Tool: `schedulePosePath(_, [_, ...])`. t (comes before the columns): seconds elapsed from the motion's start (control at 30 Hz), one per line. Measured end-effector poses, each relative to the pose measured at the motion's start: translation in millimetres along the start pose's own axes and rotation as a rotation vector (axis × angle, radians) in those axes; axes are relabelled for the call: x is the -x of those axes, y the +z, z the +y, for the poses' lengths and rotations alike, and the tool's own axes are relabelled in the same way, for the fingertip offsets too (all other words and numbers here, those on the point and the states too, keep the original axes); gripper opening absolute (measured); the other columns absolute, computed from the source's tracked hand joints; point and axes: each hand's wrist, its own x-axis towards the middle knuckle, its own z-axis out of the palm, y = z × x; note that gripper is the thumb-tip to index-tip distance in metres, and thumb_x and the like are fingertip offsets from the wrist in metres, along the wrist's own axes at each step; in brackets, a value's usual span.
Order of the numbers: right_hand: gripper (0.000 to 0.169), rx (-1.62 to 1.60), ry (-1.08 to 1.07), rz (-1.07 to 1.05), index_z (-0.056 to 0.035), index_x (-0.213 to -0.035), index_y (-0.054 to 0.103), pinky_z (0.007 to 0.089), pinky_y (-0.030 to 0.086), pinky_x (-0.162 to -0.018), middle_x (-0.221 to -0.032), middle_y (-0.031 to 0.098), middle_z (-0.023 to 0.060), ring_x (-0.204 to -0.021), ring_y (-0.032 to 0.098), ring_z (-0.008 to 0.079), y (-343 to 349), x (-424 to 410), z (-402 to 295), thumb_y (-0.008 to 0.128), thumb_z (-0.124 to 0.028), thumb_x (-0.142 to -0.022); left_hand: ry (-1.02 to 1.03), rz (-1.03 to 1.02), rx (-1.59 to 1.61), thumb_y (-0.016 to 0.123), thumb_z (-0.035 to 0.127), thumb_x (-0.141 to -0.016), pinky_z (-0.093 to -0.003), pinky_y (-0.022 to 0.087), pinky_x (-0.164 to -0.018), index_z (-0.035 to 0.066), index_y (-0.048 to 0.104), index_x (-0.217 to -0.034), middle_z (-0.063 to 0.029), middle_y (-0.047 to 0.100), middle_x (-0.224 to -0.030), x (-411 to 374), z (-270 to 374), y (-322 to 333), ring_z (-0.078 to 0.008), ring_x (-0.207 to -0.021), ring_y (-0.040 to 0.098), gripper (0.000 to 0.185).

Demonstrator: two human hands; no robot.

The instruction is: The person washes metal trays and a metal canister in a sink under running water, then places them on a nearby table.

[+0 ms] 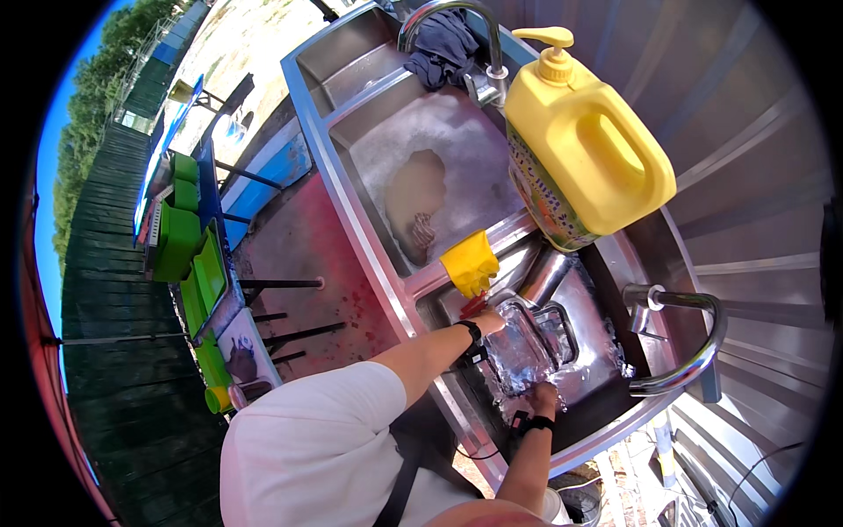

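In the right sink basin, a clear rectangular container [523, 342] lies in the water. My left hand [489, 321] is at its upper left corner, closed on its rim, close to a red object [473, 305] whose kind is unclear. My right hand [544, 394] is at the container's lower end, its fingers partly hidden by water and glare. A second clear container with a dark rim [558, 332] sits beside the first. A yellow rubber glove [470, 262] hangs over the divider just above my left hand.
A large yellow pump bottle [586, 145] stands on the sink's back part. Soapy water [454, 151] fills the middle basin. Dark cloth [444, 46] lies by the far faucet [490, 39]. The near faucet [708, 329] curves over the right basin. Green bins [176, 240] stand on a side table.
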Motion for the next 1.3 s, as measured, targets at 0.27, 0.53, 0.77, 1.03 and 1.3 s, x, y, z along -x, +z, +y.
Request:
schedulePosePath(0.27, [0.022, -0.274, 0.121, 0.127, 0.0045, -0.09, 0.058, 0.0407, 0.047, -0.057, -0.084, 0.059, 0.0116, -0.067, 0.056, 0.0235, 4, 28, -3, 0.043, -0.005, -0.078, -0.222, -0.137, 0.485, 0.055, 0.012, -0.072, -0.039, 0.047, -0.065, -0.002, 0.064, -0.085, -0.0177, 0.064, -0.084, 22, 16, -38, -0.0275, -0.072, 0.062, 0.021])
schedulePosePath(0.53, [0.018, -0.155, 0.127, 0.157, 0.0034, -0.079, 0.058, 0.0349, 0.039, -0.036, -0.065, 0.058, 0.0143, -0.047, 0.054, 0.0232, -12, 41, 4, 0.045, -0.008, -0.076, 0.18, 0.056, 0.254, 0.058, 0.01, -0.071, -0.0364, 0.046, -0.066, 0.003, 0.064, -0.087, -0.0181, 0.062, -0.083, 47, 29, -48, -0.0292, -0.075, 0.061, 0.019])
schedulePosePath(0.77, [0.031, 0.081, -0.279, 0.442, -0.0021, -0.104, 0.056, 0.0354, 0.046, -0.048, -0.082, 0.06, 0.0115, -0.064, 0.058, 0.0212, -45, 33, 38, 0.057, -0.008, -0.073, -0.228, -0.073, 1.171, 0.057, 0.029, -0.075, -0.0284, 0.034, -0.048, 0.004, 0.06, -0.078, -0.0036, 0.052, -0.064, 79, 72, -114, -0.013, -0.054, 0.047, 0.026])
schedulePosePath(1.03, [0.039, -0.338, -0.202, 0.33, -0.0007, -0.107, 0.057, 0.0301, 0.048, -0.071, -0.096, 0.063, 0.01, -0.084, 0.061, 0.019, -39, 93, -11, 0.064, -0.002, -0.069, -0.453, -0.116, 1.477, 0.058, 0.023, -0.078, -0.0311, 0.039, -0.057, 0.005, 0.056, -0.091, -0.0064, 0.054, -0.077, 83, 94, -152, -0.0165, -0.067, 0.048, 0.022])
schedulePosePath(1.3, [0.028, -0.208, -0.266, 0.334, -0.0027, -0.1, 0.058, 0.0302, 0.047, -0.057, -0.085, 0.061, 0.0088, -0.07, 0.059, 0.0185, -23, 55, -10, 0.062, -0.006, -0.073, -0.392, -0.018, 1.461, 0.054, 0.016, -0.079, -0.0299, 0.039, -0.075, 0.002, 0.048, -0.107, -0.0094, 0.055, -0.098, 66, 75, -143, -0.0173, -0.088, 0.05, 0.031])
